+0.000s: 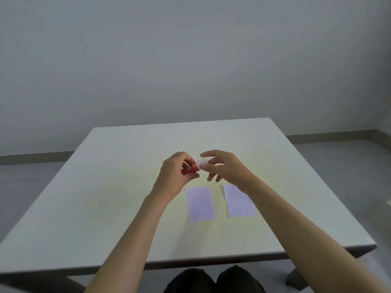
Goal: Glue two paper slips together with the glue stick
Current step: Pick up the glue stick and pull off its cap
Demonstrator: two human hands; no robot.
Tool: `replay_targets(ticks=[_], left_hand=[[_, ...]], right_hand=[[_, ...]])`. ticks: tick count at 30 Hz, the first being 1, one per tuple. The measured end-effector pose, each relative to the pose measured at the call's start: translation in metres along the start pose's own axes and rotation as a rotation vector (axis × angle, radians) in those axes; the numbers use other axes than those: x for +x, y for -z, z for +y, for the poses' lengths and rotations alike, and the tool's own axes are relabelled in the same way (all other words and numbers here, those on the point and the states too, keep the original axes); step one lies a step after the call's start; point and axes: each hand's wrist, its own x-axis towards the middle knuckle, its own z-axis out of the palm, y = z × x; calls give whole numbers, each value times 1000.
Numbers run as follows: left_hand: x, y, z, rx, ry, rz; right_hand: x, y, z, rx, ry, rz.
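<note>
Above the middle of the table I hold a glue stick point(189, 169) with a red body between both hands. My left hand point(175, 171) grips the red body. The thumb and fingers of my right hand point(224, 167) pinch its white cap point(201, 163), which sits on the stick's right end. Two pale lilac paper slips lie flat side by side nearer to me: the left slip point(200, 203) and the right slip point(239, 202), a small gap apart. My right forearm covers the right slip's upper right corner.
The white table point(105, 197) ends at a front edge close to my dark-clothed knees point(213, 280). A grey wall stands behind the table's far edge, and grey floor shows on both sides. A table leg point(296, 278) shows at lower right.
</note>
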Motion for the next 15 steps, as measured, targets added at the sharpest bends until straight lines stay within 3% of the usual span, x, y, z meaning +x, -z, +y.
replay_targets(ticks=[4, 7, 12, 15], left_hand=[[0, -4, 2, 42, -28, 2], [2, -5, 3, 52, -39, -4], [3, -5, 3, 10, -39, -6], [6, -7, 6, 12, -42, -12]], right_hand=[[2, 0, -3, -22, -124, 44], [6, 0, -2, -81, -111, 92], [6, 11, -2, -7, -11, -75], [7, 11, -7, 2, -80, -22]])
